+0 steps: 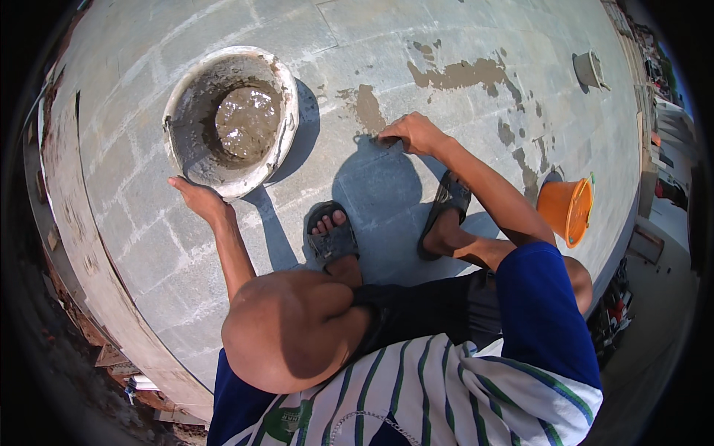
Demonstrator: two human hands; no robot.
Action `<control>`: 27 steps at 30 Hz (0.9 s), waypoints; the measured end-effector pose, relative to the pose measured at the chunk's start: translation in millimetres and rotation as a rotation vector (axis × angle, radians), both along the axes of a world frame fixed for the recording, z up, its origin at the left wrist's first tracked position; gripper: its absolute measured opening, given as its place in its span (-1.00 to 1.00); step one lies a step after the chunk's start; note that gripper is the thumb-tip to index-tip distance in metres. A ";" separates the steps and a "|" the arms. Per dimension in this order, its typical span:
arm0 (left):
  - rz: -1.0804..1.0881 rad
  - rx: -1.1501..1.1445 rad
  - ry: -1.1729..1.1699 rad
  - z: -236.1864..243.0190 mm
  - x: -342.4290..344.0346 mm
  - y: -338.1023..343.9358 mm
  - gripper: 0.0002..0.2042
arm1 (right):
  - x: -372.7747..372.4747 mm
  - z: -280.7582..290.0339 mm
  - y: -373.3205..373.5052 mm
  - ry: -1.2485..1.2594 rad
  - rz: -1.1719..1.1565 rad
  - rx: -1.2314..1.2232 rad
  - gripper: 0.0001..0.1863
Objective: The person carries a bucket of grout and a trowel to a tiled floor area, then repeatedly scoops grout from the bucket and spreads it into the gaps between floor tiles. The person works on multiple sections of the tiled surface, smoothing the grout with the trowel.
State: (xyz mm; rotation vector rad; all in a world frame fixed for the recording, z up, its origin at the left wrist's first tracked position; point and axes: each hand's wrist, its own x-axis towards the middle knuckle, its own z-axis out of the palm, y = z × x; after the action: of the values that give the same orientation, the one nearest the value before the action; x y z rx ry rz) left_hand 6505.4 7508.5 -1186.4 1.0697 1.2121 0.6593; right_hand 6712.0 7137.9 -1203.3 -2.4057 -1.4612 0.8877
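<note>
I squat on a grey tiled slab. My left hand (195, 196) rests against the near rim of a white bucket (288, 89) with wet grey slurry (248, 121) at its bottom; the fingers look extended, and nothing shows in them. My right hand (411, 132) presses its fingertips on the floor at a tile joint, just below a brown mortar patch (368, 108). Whether it pinches anything small there is not visible. My feet in black sandals (332, 236) stand between the two hands.
An orange bucket (568, 209) lies tilted at the right, near the slab's edge. A small grey pail (589, 70) stands far right. Brown mortar smears (461, 73) run along the joints. The slab drops off at the left edge (89, 245) and at the right.
</note>
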 end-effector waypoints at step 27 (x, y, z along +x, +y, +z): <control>0.010 -0.044 0.009 11.8 4.9 -9.8 -0.28 | -108.1 2.3 8.3 -0.135 -0.659 0.220 -0.52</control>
State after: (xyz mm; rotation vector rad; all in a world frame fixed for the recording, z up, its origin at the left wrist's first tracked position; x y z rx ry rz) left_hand 6510.3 7498.7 -1174.6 1.0320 1.2353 0.6332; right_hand 6603.9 7146.2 -1200.9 -2.5438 -0.6538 0.3926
